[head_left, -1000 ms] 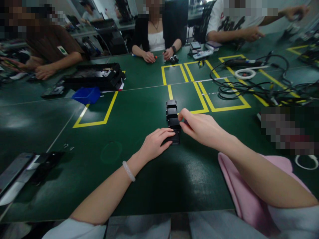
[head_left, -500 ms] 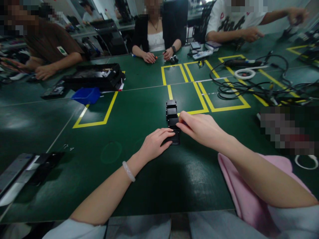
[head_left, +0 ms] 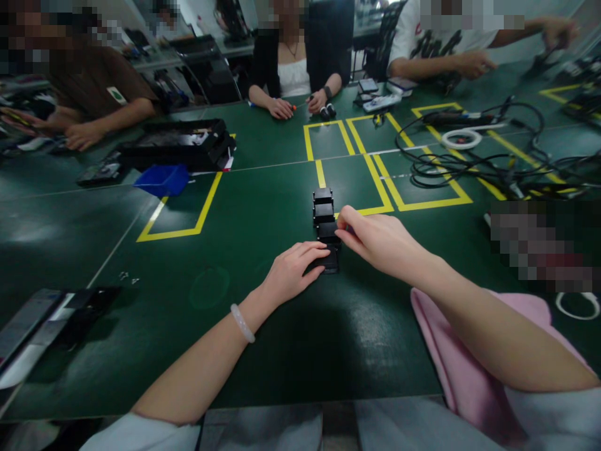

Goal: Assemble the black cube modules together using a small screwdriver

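Several black parts [head_left: 323,212] stand in a row running away from me on the green table [head_left: 300,351]. At the near end of the row lies a flat black piece [head_left: 331,260], and the fingers of my left hand [head_left: 298,266] are closed on its left side. My right hand [head_left: 370,238] is just right of the third black block [head_left: 328,232], with thumb and forefinger pinched together; whatever is between the fingertips is too small to make out. A pale bracelet is on my left wrist.
Left are a blue tray [head_left: 162,180], black housings [head_left: 178,144] and metal parts [head_left: 42,326]. A pink cloth [head_left: 474,363] lies under my right forearm. Black cables [head_left: 436,172] are tangled at the right. Three people sit across the table.
My right hand has shifted very slightly up and to the right, off the third block's edge. My left hand has stayed in place.
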`<state>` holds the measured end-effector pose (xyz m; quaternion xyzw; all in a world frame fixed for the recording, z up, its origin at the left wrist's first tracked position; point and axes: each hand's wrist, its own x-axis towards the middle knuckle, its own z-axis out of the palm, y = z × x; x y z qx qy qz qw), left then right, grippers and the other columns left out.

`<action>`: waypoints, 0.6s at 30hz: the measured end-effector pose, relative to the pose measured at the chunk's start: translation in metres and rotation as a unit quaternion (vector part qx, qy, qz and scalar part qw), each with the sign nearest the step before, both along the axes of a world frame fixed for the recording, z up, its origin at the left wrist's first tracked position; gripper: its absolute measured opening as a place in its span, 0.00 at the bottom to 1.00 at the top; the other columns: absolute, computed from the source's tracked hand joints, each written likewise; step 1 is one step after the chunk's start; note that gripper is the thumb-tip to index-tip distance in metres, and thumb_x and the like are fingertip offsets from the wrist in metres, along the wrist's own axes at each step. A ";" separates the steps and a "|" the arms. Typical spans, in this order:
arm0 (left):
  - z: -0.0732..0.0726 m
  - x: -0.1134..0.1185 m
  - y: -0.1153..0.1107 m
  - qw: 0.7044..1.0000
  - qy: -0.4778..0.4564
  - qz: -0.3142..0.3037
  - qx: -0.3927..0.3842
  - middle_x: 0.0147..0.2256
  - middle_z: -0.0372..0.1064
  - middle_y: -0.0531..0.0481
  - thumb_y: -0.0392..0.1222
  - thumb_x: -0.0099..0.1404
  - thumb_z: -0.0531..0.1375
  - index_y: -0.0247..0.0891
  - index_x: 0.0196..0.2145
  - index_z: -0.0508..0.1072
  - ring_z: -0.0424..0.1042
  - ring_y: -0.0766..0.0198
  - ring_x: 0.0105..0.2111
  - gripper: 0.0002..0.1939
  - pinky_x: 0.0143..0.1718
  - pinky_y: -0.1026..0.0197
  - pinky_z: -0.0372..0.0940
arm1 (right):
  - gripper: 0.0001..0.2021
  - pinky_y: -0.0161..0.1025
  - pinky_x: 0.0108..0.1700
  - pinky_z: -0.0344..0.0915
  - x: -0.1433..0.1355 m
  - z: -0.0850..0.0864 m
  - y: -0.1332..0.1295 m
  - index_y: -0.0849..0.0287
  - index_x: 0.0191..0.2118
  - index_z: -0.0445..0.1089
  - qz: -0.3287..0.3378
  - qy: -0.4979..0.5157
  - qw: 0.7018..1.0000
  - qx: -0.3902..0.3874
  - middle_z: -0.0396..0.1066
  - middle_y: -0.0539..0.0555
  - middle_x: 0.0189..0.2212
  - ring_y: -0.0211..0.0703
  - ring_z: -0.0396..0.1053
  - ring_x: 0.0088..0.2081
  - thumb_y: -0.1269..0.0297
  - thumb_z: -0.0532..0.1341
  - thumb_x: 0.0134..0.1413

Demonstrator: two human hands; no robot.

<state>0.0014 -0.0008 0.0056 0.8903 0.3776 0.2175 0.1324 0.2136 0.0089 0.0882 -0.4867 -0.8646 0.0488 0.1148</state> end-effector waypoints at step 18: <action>-0.001 -0.001 0.001 1.000 0.002 -0.002 -0.006 0.53 0.66 0.49 0.39 0.66 0.55 0.42 0.51 0.66 0.67 0.60 0.51 0.15 0.53 0.53 0.63 | 0.08 0.34 0.26 0.49 0.001 0.001 -0.002 0.57 0.42 0.60 0.020 0.015 1.000 0.004 0.72 0.50 0.30 0.40 0.69 0.29 0.62 0.49 0.62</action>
